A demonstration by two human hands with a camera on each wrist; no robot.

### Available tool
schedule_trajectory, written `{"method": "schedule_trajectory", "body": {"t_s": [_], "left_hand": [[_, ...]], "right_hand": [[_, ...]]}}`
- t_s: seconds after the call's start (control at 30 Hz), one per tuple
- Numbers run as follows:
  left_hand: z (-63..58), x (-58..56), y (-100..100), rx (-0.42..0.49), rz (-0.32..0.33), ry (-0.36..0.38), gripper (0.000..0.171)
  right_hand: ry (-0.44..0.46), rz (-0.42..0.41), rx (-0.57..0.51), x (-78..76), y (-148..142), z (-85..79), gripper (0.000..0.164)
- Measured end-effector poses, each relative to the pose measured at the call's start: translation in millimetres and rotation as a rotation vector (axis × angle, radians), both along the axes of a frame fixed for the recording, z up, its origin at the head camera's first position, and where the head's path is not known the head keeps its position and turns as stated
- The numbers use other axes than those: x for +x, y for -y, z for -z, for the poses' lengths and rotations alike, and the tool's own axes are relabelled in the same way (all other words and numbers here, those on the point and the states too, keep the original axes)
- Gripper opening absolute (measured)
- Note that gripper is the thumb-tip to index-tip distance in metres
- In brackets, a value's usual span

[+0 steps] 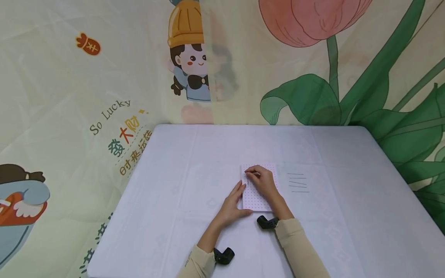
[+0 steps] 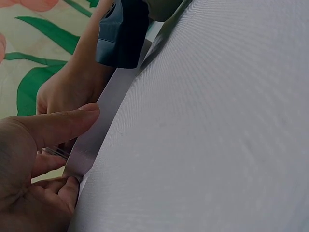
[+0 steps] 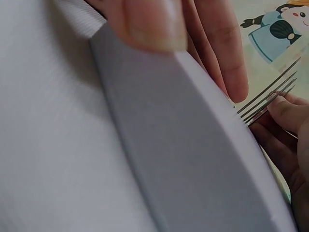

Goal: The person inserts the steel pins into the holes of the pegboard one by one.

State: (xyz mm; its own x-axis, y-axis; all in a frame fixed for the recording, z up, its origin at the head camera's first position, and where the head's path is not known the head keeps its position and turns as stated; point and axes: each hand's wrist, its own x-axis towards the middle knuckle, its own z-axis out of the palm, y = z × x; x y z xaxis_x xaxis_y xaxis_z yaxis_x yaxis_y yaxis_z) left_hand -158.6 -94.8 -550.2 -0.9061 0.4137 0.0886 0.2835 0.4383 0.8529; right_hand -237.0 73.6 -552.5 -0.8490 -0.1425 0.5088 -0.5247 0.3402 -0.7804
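Note:
A white block (image 1: 259,199) with a grid of small dots on its top lies on the table. My left hand (image 1: 230,208) rests against it, extended fingers along its left side and thumb at the near edge. Over the block's far left part, my right hand (image 1: 263,181) pinches a thin metal rod between thumb and fingertips. Several slender metal rods (image 3: 269,85) stand up from the block in the right wrist view, right beside those fingertips. The pinched rod's lower end is largely hidden by the fingers.
To the right of the block, several loose thin rods (image 1: 298,178) lie roughly parallel on the white tablecloth (image 1: 167,181). Black wrist cameras (image 1: 224,256) sit at both cuffs. Behind the table hangs a printed cloth (image 1: 139,58) with cartoon figures and a tulip.

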Motion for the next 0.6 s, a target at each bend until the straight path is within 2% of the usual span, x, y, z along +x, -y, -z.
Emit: {"method": "schedule_trajectory", "body": {"t_s": [0.33,0.6], "left_hand": [[2.3,-3.0,0.1,0.021,0.003,-0.013,0.091],[5.4,-2.7,-0.3,0.008,0.011,-0.001,0.091]], "right_hand": [[0.006,-0.001,0.030,-1.1,0.8,-4.1,0.004],[0.051,0.014,0.123,-0.9,-2.4,-3.6,0.007]]}}
